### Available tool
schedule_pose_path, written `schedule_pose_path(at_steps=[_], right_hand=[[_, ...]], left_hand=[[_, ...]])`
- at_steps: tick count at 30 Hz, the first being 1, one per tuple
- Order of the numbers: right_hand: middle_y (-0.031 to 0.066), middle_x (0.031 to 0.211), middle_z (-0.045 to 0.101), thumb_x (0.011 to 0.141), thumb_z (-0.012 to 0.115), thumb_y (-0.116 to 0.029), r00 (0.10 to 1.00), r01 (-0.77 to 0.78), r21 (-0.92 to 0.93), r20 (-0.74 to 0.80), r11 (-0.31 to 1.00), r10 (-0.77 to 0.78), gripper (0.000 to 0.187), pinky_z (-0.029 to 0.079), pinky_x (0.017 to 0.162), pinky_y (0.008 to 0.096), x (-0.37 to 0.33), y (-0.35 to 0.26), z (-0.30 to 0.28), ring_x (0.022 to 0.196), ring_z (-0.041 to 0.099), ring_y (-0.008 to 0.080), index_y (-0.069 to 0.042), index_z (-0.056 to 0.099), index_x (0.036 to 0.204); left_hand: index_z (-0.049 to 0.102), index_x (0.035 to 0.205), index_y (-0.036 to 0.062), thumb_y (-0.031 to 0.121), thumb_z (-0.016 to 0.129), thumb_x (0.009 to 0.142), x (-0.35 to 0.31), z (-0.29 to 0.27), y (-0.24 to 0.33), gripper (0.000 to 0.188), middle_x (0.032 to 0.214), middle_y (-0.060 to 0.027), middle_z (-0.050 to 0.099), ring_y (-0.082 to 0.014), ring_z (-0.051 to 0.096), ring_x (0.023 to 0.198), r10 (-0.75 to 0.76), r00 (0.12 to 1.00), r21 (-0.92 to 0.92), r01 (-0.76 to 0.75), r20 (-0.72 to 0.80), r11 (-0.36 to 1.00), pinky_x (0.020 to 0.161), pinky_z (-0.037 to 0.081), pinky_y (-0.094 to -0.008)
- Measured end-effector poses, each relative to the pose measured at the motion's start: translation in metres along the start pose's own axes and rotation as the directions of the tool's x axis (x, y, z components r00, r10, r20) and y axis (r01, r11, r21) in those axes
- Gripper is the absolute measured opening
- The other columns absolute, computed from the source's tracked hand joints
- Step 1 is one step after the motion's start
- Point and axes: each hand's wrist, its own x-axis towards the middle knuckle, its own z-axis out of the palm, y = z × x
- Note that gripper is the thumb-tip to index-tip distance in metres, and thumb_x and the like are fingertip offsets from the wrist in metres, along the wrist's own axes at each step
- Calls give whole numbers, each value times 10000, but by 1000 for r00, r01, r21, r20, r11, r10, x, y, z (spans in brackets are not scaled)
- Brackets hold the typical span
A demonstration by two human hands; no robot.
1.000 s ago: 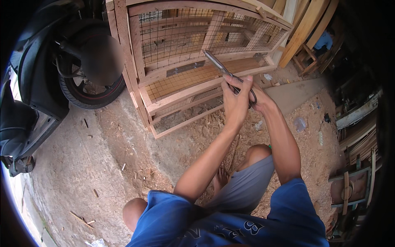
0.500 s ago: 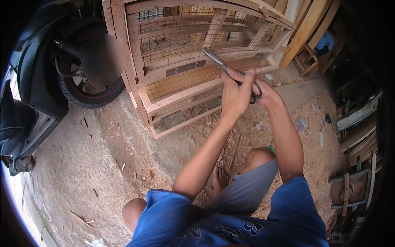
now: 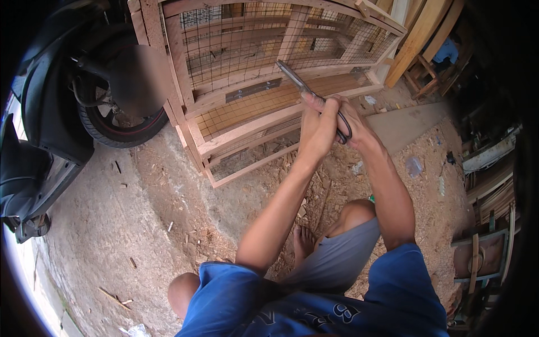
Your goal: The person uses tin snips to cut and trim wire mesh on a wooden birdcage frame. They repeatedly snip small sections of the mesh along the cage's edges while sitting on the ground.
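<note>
Both of my hands are closed around a pair of tin snips (image 3: 293, 76) with grey metal blades and dark looped handles. My left hand (image 3: 317, 130) wraps the handles from the near left, its thumb lying along the tool. My right hand (image 3: 353, 124) grips the same handles from the right, partly hidden behind the left. The blades point up and left, in front of a wooden frame cage (image 3: 252, 127) covered with wire mesh (image 3: 236, 56). Whether the blade tips touch the mesh I cannot tell.
A black motorbike (image 3: 53, 112) stands to the left, its wheel beside the cage. Long planks (image 3: 418, 42) lean at the back right. Wood shavings and scraps litter the concrete floor (image 3: 140, 224). Stacked timber (image 3: 494, 180) lines the right side. A blue-clothed person (image 3: 446, 51) is partly visible far back.
My hands have shifted slightly left, and the right fingers now sit closer over the handles. The snips stay at nearly the same angle. The whole view has moved a little.
</note>
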Motion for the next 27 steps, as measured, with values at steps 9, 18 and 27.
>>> schedule_pose_path(at_steps=[9,18,27], right_hand=[[-28,711,505,835,735,-573,979,91,355,137,930,-148,537,391,513,252,6,25,-1,641,502,68,-51,611,817],[-23,729,517,850,730,-550,947,8,375,295,927,-127,520,408,540,256,34,58,-14,673,513,74,-42,618,832],[-18,748,530,866,726,-526,952,16,329,285,944,-115,503,424,566,260,32,70,-5,704,524,80,-33,626,848]], left_hand=[[326,1386,-117,421,673,830,-2,38,-24,848,1306,-338,461,-439,476,1251,196,898,-35,-228,-395,973,1054,365,-468],[402,1295,-107,417,678,775,-8,29,-15,789,1126,-343,594,-493,585,1081,153,883,156,-92,-444,983,965,433,-506],[503,1193,-61,373,654,848,-9,20,-31,575,1091,-225,609,-324,605,1044,206,902,197,-139,-378,970,931,460,-403]])
